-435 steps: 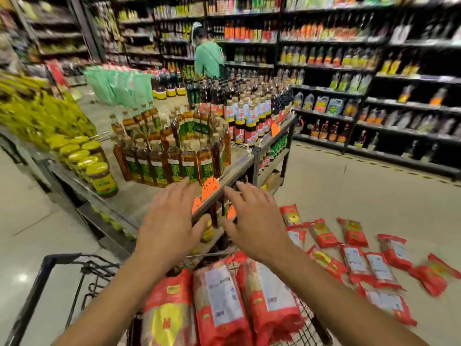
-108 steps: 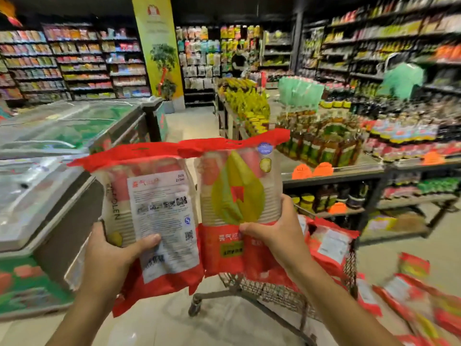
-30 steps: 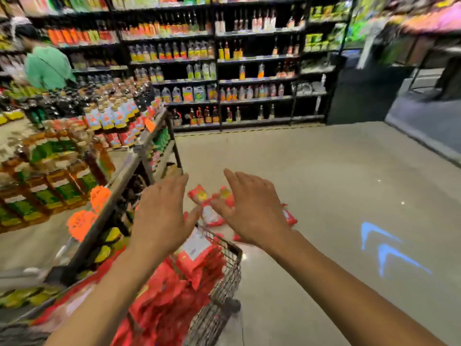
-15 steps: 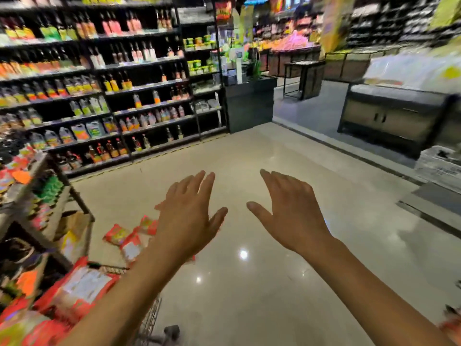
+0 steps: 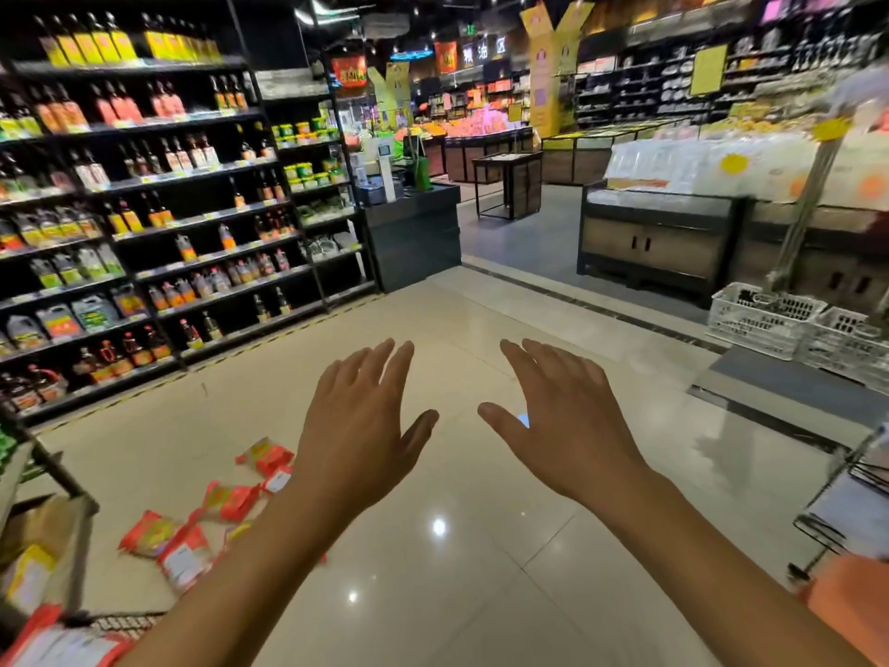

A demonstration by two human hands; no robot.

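The left hand point(image 5: 356, 426) and right hand point(image 5: 563, 421) are hovering, each grip spread wide and holding nothing. The red packets point(image 5: 146, 534) are lying scattered on the floor point(image 5: 481, 594), low to the left (long axes pointing every way), nearer the left hand.

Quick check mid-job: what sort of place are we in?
A supermarket, most likely: long shelves lined with bottles, display counters further back under hanging signs, and red packets lying on the tiled floor near the left hand.
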